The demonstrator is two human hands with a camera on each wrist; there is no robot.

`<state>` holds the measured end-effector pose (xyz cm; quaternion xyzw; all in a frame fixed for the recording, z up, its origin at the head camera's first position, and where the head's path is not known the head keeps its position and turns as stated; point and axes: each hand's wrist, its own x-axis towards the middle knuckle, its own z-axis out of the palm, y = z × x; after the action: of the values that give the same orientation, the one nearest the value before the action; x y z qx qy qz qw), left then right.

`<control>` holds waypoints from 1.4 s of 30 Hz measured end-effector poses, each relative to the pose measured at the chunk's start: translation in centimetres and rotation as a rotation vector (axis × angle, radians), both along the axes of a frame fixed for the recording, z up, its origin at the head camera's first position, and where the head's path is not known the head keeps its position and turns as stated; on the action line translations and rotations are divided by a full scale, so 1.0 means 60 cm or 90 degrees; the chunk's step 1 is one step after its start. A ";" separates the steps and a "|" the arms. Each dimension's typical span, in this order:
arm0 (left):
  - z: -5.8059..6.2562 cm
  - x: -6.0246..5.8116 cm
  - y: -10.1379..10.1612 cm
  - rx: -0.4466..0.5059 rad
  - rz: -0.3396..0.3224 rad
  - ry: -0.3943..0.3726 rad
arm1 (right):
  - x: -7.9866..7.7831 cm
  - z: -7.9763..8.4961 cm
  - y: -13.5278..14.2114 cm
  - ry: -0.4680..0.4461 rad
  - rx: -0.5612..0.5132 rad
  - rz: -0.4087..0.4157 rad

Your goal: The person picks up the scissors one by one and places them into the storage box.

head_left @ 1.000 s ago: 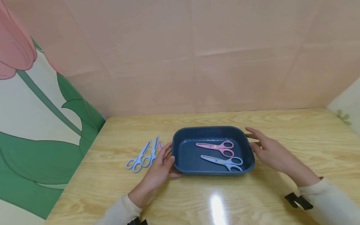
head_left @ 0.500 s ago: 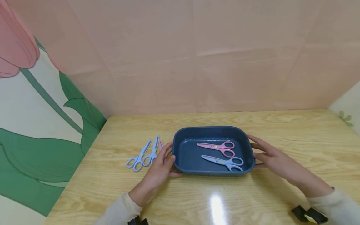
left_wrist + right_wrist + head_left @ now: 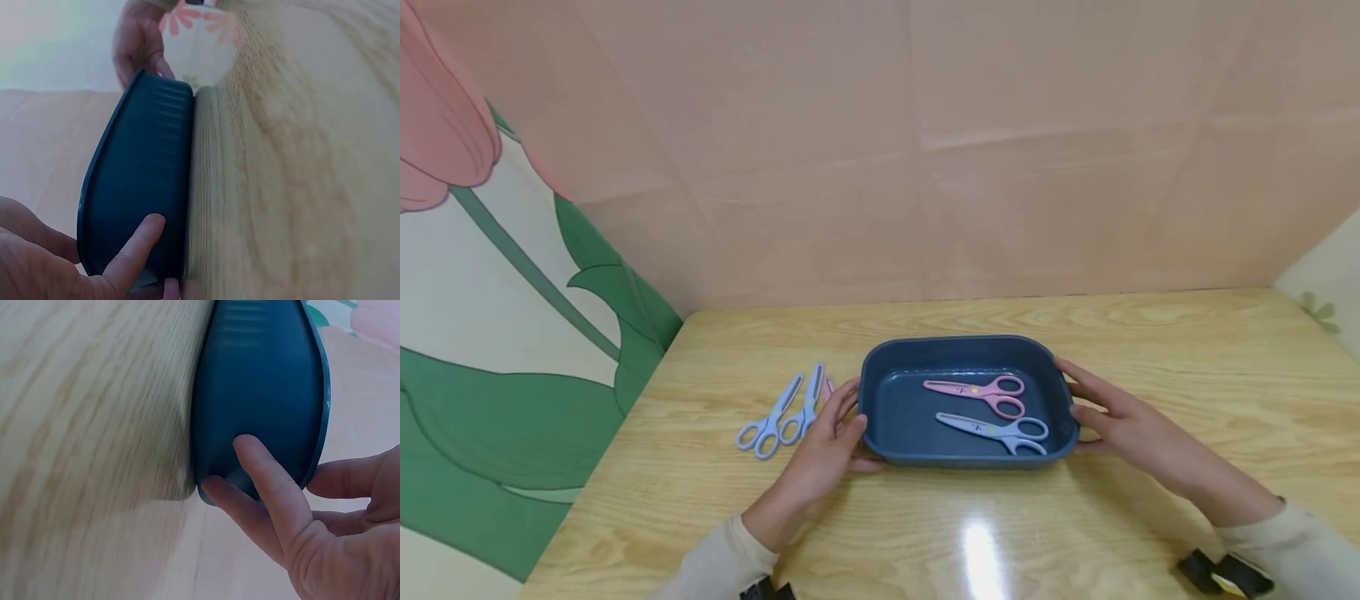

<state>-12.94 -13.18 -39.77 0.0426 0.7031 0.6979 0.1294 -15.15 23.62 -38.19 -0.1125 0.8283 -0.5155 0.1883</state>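
A dark blue rectangular tray [image 3: 895,417] sits on the wooden table. Inside it lie pink scissors [image 3: 1000,397] and light blue scissors [image 3: 1011,434]. Against the tray's left end rests my left hand [image 3: 823,446]; in the left wrist view one straight finger [image 3: 134,250] touches the outer wall. At the right end, extended fingers of my right hand [image 3: 1131,421] press the wall, and the right wrist view shows two fingertips [image 3: 247,445] low on its outside. Beside my left hand are two light blue scissors [image 3: 769,421], plus a pink piece [image 3: 829,386] mostly hidden by that hand.
The wooden table [image 3: 1210,358] runs back to a pinkish wall covering [image 3: 925,192]. A wall with a tulip picture [image 3: 520,333] stands along the left. Light glares off the table in front of the tray.
My right hand has shifted slightly, its fingers now spread lower along the tray's right wall. My left hand, the tray and the scissors keep their places.
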 end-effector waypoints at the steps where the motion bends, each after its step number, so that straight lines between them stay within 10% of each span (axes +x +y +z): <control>1: 0.000 0.000 0.000 0.000 0.000 0.000 | 0.000 -0.001 0.000 0.002 -0.002 0.000; 19: 0.006 -0.009 -0.011 -0.023 0.030 0.000 | -0.001 -0.006 0.002 -0.008 0.005 0.018; 32: 0.072 -0.020 -0.119 -0.165 0.116 0.039 | 0.001 -0.003 0.000 0.018 0.018 0.011; 42: 0.083 -0.021 -0.187 -0.524 0.031 0.138 | 0.002 0.000 0.003 0.031 0.043 0.000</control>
<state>-14.22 -24.38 -34.78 0.0437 0.9332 0.3538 0.0446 -15.04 23.78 -38.21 -0.1184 0.8498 -0.4842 0.1717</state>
